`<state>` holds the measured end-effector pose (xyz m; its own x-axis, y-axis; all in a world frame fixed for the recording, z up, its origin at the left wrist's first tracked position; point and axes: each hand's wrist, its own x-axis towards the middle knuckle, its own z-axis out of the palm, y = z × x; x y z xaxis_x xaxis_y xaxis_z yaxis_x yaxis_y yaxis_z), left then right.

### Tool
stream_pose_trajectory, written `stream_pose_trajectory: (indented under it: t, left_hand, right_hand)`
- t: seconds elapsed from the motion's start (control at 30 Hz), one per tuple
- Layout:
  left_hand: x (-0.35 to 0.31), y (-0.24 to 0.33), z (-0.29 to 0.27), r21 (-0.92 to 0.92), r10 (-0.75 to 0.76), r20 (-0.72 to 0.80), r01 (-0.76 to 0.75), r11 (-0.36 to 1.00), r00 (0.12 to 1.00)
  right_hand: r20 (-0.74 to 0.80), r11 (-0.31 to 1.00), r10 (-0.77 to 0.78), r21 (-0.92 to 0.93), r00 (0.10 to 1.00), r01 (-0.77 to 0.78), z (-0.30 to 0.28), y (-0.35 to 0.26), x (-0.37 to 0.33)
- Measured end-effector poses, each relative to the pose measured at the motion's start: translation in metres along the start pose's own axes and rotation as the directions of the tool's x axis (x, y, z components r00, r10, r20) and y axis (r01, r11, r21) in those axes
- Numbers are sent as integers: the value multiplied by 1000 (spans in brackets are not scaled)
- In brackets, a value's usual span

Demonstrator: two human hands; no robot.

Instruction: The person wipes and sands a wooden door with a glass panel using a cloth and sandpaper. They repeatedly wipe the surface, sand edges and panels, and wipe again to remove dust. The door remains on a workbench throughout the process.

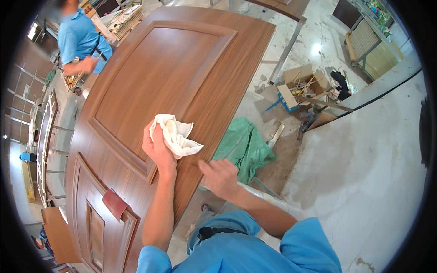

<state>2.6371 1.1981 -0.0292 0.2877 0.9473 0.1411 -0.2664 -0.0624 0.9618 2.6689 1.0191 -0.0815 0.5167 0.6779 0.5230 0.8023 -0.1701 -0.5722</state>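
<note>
A large brown wood-grain door panel [150, 68] with raised moulding lies in front of me. My left hand [159, 148] is closed around a crumpled white cloth [175, 134], which rests over the panel near its right-hand edge. Just off that edge is my right hand [221, 177], its fingers curled in and its thumb side toward the wood. No object shows in it, though its palm is turned from view. A folded piece of dark red sandpaper [114, 204] hangs over the moulding at the near left.
Green sheeting [246, 148] lies on the floor right of the panel. Beyond it stands an open cardboard box [300, 84] of scraps. A pale wall [350, 168] rises at the right. Another person in a blue shirt [79, 36] stands at the far left beside the panel.
</note>
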Motion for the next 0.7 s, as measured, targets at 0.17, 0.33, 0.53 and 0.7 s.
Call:
stream_pose_trajectory:
  t: [0.17,0.33,0.53,0.7]
  left_hand:
    - [-28,54,-65,-210,-48,-18,43,977,999]
    - [-97,111,-205,74,74,-21,-73,995,997]
    - [-203,145,-339,772,362,25,-248,585,932]
    - [-259,151,-399,407,146,-358,13,913,922]
  right_hand:
    - [121,955,-295,49,948,292,7,-36,-45]
    - [-83,979,124,-154,989,-136,-6,34,29]
    - [-199,999,-10,-44,980,2,30,-24,-30]
    - [-38,976,-136,166,990,140,63,-185,-155]
